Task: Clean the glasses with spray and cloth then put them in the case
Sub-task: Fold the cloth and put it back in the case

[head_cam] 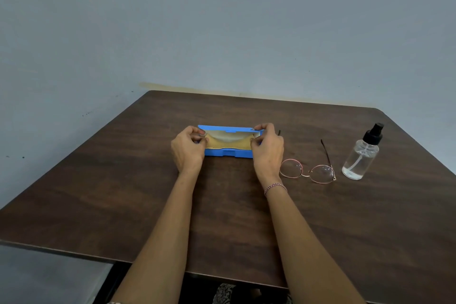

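Observation:
A blue glasses case (228,153) lies in the middle of the dark wooden table (123,180), its lid raised. Inside it shows a yellowish cloth or lining (228,143). My left hand (188,149) grips the case's left end, fingers curled over the lid and base. My right hand (267,149) grips the right end the same way. Round pink-rimmed glasses (308,171) lie on the table just right of my right wrist, temples unfolded and pointing away. A clear spray bottle (360,155) with a black nozzle stands upright further right.
The table's far edge meets a grey-blue wall (222,32). Its left and near edges drop off to the floor. A patterned garment (227,294) shows below the near edge.

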Motion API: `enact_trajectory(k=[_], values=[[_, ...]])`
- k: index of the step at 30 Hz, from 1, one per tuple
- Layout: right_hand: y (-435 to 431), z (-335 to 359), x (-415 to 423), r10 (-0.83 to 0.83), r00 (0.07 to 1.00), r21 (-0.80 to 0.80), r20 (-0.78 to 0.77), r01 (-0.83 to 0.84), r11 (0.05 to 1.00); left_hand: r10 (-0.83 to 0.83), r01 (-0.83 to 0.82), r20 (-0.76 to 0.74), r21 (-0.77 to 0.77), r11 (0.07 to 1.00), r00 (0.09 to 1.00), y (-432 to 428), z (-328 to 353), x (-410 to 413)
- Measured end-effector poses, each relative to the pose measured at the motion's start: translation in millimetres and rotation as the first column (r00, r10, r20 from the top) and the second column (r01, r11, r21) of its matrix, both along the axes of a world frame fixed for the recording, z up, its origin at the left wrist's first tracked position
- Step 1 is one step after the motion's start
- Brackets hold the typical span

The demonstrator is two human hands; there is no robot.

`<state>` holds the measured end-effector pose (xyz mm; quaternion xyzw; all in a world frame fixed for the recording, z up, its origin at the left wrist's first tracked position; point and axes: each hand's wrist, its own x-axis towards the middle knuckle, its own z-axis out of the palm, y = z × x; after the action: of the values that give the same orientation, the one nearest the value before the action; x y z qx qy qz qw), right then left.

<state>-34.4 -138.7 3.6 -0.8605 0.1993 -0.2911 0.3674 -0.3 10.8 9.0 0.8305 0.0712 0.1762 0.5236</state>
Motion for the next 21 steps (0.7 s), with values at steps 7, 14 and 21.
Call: enact_trajectory(k=[7,14,21], values=[[3.2,0.9,-6.0,-0.035,0.999,0.027,-0.013,0.035,0.999,0.051,-0.053,0.027,0.06,0.997,0.998,5.5,0.8,-4.4],[4.9,3.9,-12.1,-0.033,0.999,-0.111,-0.032,0.029,0.993,0.024,-0.03,0.076,0.08,0.996,0.997,5.2,-3.7,-8.1],[4.4,5.0,-14.4,-0.024,0.996,-0.185,-0.086,0.008,0.983,0.013,-0.024,0.09,0.121,0.992,0.996,4.9,-4.9,-10.4]])
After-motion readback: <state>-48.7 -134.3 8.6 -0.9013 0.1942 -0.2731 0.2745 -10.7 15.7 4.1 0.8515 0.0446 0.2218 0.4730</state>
